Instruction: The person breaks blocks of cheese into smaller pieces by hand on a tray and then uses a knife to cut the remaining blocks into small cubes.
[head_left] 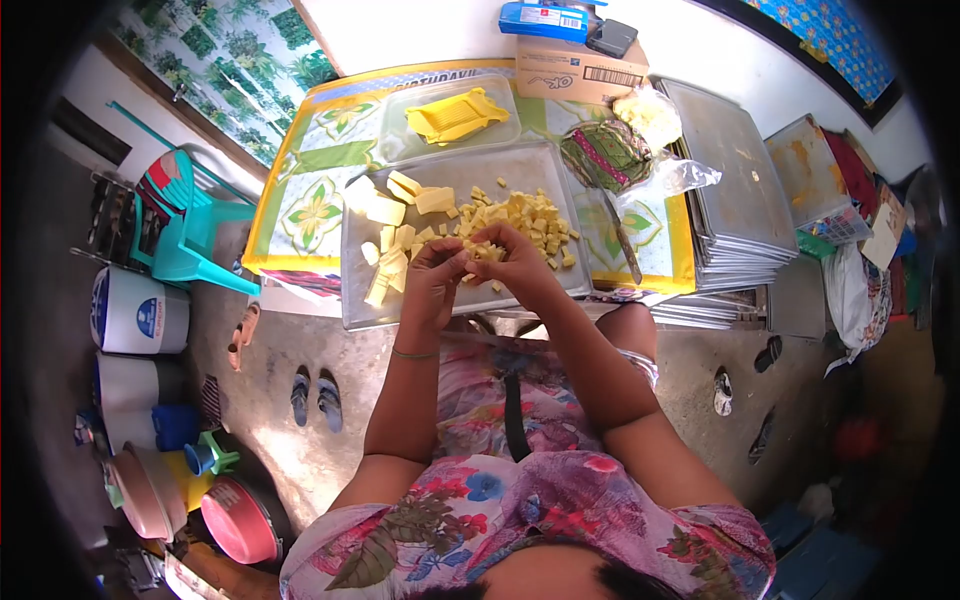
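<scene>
Over the near part of a metal tray, both my hands meet with their fingers closed. My left hand pinches at something small that its fingers hide. Several small pale yellow cubes show in my right hand, its fingertips close to the left ones. A heap of similar cut cubes, like cheese or dough, lies on the tray beyond my right hand. Larger pale yellow blocks and thick strips lie on the tray's left side.
A knife lies right of the tray, near a folded patterned cloth. Behind the tray, a clear container holds a yellow wrapper. A cardboard box stands at the back. Stacked metal trays rise at the right.
</scene>
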